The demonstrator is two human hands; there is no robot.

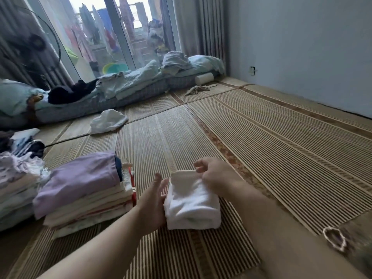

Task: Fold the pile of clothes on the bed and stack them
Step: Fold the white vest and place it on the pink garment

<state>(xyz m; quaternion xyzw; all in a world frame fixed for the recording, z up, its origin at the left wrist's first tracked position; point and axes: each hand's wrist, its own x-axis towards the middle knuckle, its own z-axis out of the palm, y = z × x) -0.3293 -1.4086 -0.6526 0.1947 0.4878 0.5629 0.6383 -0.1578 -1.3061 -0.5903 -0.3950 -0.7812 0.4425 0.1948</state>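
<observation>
A small white garment [191, 206], folded into a thick bundle, lies on the striped bamboo mat [271, 158] in front of me. My left hand [153, 200] lies flat against its left side with straight fingers. My right hand [213, 176] pinches the garment's far top edge. Left of it stands a stack of folded clothes [84, 194] with a lilac piece on top. A second, messier stack [16, 184] sits at the far left edge.
A crumpled white cloth [108, 121] lies on the mat further out. Bedding and pillows [124, 85] line the window side, with a beige garment [199, 89] beside them. A bead bracelet [334, 238] rests near my right leg. The grey wall [302, 47] closes the right side.
</observation>
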